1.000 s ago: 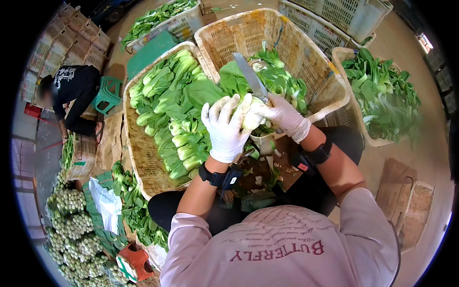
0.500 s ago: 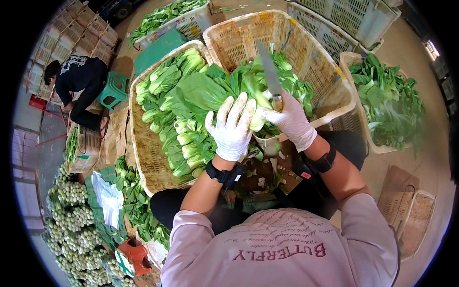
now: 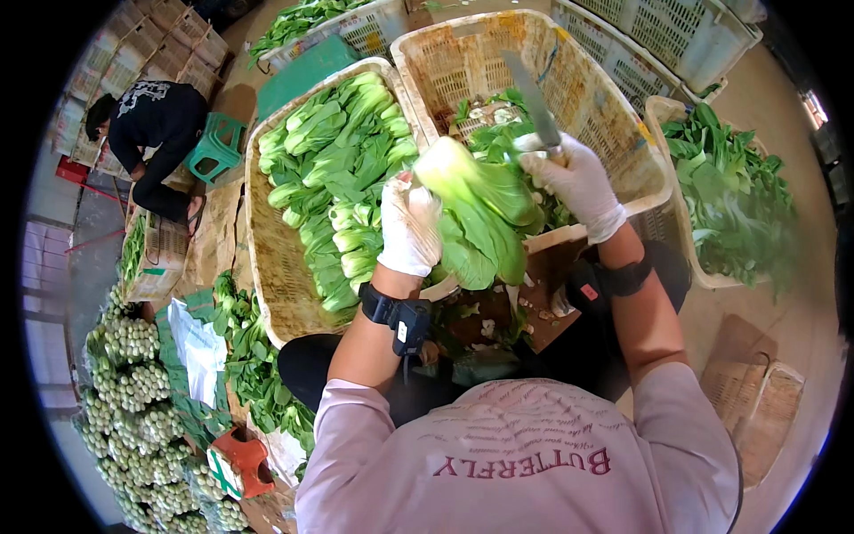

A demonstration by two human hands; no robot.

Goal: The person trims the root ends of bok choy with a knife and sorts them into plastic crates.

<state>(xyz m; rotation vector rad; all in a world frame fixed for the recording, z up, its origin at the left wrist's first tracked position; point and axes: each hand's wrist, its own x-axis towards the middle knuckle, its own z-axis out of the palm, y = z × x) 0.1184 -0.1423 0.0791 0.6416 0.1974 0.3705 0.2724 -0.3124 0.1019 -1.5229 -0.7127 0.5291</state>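
A worn, off-white plastic crate with a brown-stained perforated wall point(image 3: 269, 289) fills the left of centre; its right-hand rim runs against a second stained, off-white slatted plastic crate point(image 3: 463, 67) at upper centre. Inside that second crate, a heap of green leaves and pale trimmings point(image 3: 485, 114) lies low, leaving open space up to the far wall. The near rim passes just by the right wrist, while a third off-white crate of loose dark-green leaves point(image 3: 725, 182) stands at the right of the frame. Below the hands, dark trousers point(image 3: 320, 369) flank a narrow gap strewn with pale scraps point(image 3: 487, 327).

The right hand in a thin white glove point(image 3: 576, 185) grips the handle of a long, straight, steel-bladed knife point(image 3: 532, 100), its blade tilted toward the upper left above the second crate.

The left hand in a thin white glove point(image 3: 410, 227) is curled, touching the left edge of a plump bok choy point(image 3: 480, 209) at the centre of the frame; blur hides whether the fingers close round it. The bok choy has a pale, rounded base toward the upper left, glossy green leaves hanging downward, and slightly smeared edges. Similar heads lie in rows point(image 3: 334, 182) in the left crate
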